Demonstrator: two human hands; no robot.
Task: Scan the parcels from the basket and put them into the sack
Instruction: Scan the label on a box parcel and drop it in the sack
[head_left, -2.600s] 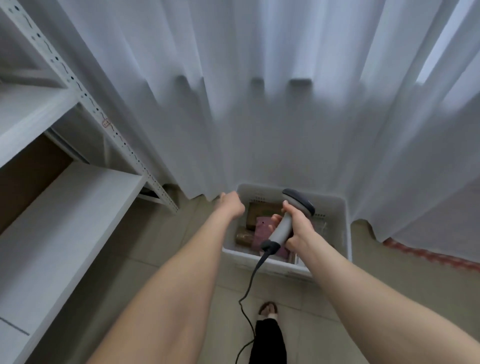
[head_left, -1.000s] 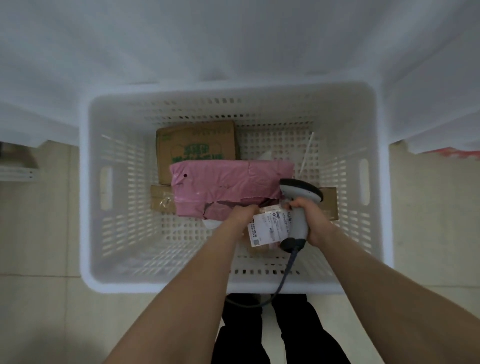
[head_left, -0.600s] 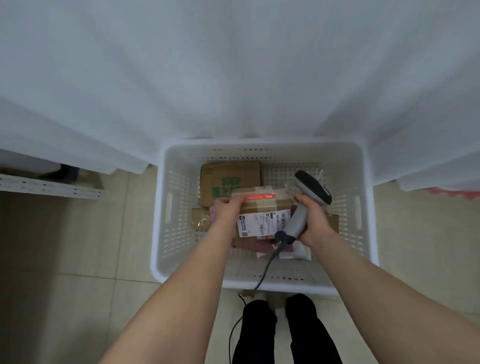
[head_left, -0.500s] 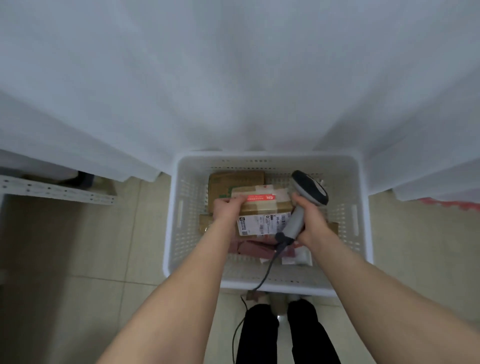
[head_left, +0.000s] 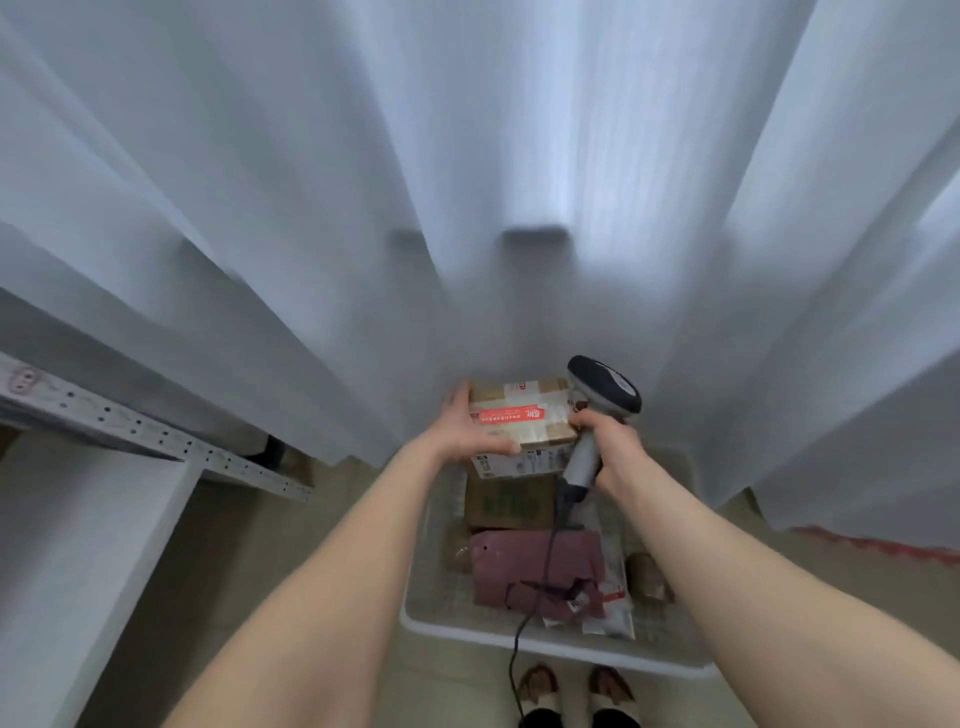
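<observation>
Head view: parcel (head_left: 519, 415) between left hand (head_left: 462, 434) and right hand (head_left: 613, 447) with scanner (head_left: 605, 387).

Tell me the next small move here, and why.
Probably tilt the box so its white label faces the scanner, then scan. The left hand holds the box above the basket, label on its near side; the right hand grips the scanner beside it.

The label (head_left: 519, 464) print on the held carton (head_left: 522, 415) is blurred and unreadable. The carton hides the basket (head_left: 561, 647) far wall. The scanner cable (head_left: 519, 631) and the shelf (head_left: 78, 545) run off frame.
</observation>
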